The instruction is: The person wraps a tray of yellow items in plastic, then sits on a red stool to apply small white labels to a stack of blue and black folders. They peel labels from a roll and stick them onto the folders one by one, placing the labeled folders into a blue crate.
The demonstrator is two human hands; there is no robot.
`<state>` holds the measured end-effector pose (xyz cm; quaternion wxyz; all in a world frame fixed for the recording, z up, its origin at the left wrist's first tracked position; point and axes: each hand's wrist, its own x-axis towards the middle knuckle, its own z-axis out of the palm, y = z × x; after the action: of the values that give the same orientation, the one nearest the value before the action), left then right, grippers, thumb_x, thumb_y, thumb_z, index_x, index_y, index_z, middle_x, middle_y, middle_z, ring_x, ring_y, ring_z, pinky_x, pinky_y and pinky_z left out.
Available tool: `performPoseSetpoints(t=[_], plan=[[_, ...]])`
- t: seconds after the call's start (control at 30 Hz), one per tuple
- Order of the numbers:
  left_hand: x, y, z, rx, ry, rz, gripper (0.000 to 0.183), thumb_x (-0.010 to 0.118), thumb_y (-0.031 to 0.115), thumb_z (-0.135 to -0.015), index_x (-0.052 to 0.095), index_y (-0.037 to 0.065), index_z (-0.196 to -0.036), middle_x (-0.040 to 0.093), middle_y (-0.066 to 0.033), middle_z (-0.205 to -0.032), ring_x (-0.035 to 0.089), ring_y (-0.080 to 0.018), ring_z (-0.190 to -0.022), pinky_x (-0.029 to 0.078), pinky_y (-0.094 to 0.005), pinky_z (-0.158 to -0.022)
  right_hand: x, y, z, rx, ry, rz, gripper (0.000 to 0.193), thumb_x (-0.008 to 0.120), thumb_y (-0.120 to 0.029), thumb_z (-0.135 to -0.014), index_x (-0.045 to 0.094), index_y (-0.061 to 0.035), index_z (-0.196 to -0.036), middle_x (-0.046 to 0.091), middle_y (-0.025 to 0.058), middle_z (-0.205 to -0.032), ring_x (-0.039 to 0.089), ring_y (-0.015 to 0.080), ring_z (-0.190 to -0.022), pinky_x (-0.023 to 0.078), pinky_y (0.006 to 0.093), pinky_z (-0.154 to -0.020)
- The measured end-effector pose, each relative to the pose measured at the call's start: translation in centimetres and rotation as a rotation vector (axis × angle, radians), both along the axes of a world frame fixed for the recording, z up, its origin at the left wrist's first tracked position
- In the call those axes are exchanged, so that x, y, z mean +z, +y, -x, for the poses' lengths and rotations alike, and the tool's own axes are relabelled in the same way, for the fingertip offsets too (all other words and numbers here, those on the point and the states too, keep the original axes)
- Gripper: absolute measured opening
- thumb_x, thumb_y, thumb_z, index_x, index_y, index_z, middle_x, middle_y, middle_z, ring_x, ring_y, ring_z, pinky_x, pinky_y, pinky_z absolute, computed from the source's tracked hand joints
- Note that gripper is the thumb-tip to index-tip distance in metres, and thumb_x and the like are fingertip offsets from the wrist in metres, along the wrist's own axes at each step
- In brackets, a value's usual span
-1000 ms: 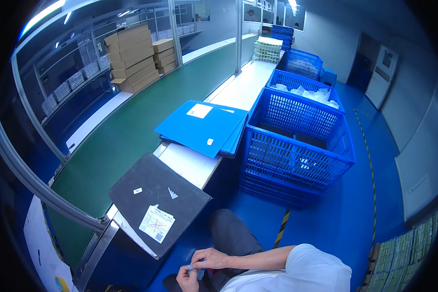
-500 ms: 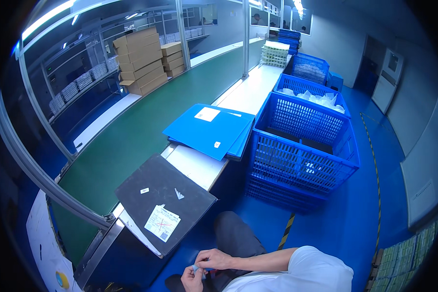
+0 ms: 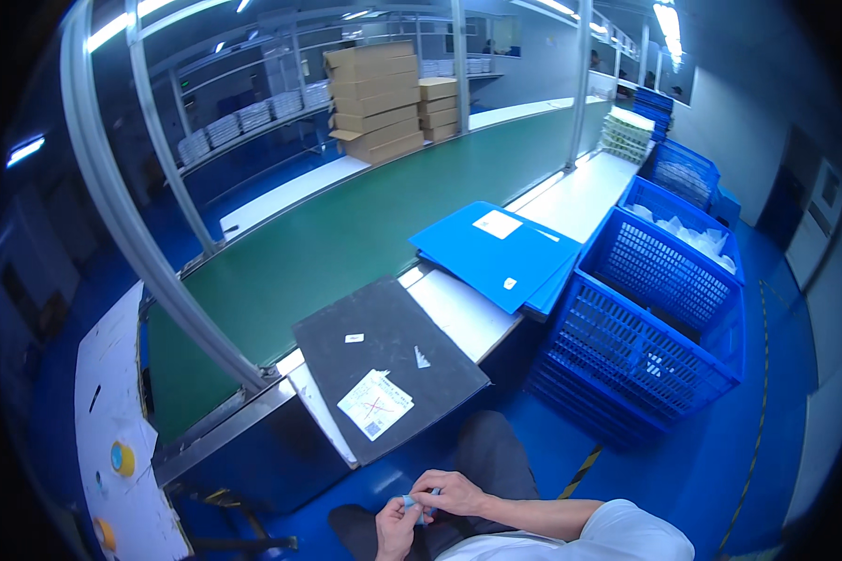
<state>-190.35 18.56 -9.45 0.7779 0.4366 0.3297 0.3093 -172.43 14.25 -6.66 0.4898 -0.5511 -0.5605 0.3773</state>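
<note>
We sit low by the work table, and both our hands are down over our lap. Our left hand [image 3: 395,525] and our right hand [image 3: 451,493] meet in the middle, fingertips together, pinching a small light-blue piece [image 3: 410,502] between them. The fingers are curled in tight around it, not spread out. It is too small for us to tell what it is. We judge that we hold it close like this because a tiny thing needs two hands and a near look.

Just above our hands, a dark grey board [image 3: 384,369] lies flat and hangs over the table edge, near enough to reach. A white label [image 3: 375,404] and two small white scraps sit on top of it. Farther along, flat blue sheets [image 3: 499,252] are stacked on the white table top [image 3: 458,313], out of the way.

The green conveyor belt [image 3: 346,243] runs past the far side of the table. Brown cardboard boxes [image 3: 376,101] are piled beyond it. On our right, blue plastic crates [image 3: 646,327] stand on the blue floor, and the far one holds clear bags [image 3: 683,229]. A roll of yellow tape [image 3: 122,458] rests on a white sheet to our left.
</note>
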Motion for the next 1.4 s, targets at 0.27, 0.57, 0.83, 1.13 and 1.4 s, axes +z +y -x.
performPoseSetpoints(t=[0.27,0.57,0.83,1.13,1.4], plan=[[2.1,-0.1,0.0,-0.017,0.024,-0.015,0.013,0.059,0.001,-0.095,0.063,-0.005,-0.106,0.069,-0.0109,-0.088,0.065,-0.0133,-0.071,0.055,-0.0278,-0.068,3.0,0.7,-1.1,-0.041,0.02,0.012,0.01,0.07,-0.008,-0.087,0.073,0.0003,-0.093,0.071,0.0098,-0.094,0.069,0.0199,-0.09,0.054,0.0312,-0.081],[1.3,-1.4,0.5,-0.016,0.114,0.022,0.016,0.059,0.006,-0.094,0.063,-0.005,-0.105,0.068,-0.0089,-0.084,0.064,-0.012,-0.069,0.053,-0.028,-0.066,11.3,10.4,-10.9,-0.292,-0.333,-0.316,0.012,0.07,-0.011,-0.085,0.071,-0.0003,-0.089,0.07,0.0112,-0.09,0.068,0.0225,-0.084,0.053,0.0317,-0.077],[-1.4,-2.5,1.0,0.014,0.167,0.08,0.018,0.06,0.007,-0.094,0.063,-0.005,-0.107,0.069,-0.0106,-0.085,0.065,-0.0133,-0.068,0.053,-0.028,-0.065,8.8,20.7,-17.3,-0.311,-0.774,-0.186,0.019,0.066,-0.024,-0.088,0.075,-0.0073,-0.089,0.069,0.0077,-0.09,0.066,0.0272,-0.089,0.053,0.0393,-0.081],[-1.9,-2.6,1.6,0.07,0.204,0.094,0.017,0.06,0.006,-0.093,0.064,-0.004,-0.106,0.069,-0.01,-0.085,0.065,-0.0132,-0.068,0.054,-0.0277,-0.066,10.5,20.5,-16.9,-0.225,-0.92,-0.478,0.01,0.07,-0.017,-0.085,0.073,-0.0077,-0.086,0.068,0.0057,-0.09,0.065,0.0249,-0.088,0.053,0.0377,-0.078],[-2.8,-2.2,0.8,0.001,0.245,0.084,0.019,0.06,0.007,-0.092,0.064,-0.004,-0.107,0.069,-0.0097,-0.084,0.064,-0.0128,-0.067,0.054,-0.0269,-0.064,8.9,13.7,-17.1,-0.125,-1.133,-0.666,0.007,0.073,-0.012,-0.078,0.069,-0.0077,-0.082,0.067,0.0021,-0.084,0.064,0.0196,-0.08,0.051,0.0341,-0.069]])
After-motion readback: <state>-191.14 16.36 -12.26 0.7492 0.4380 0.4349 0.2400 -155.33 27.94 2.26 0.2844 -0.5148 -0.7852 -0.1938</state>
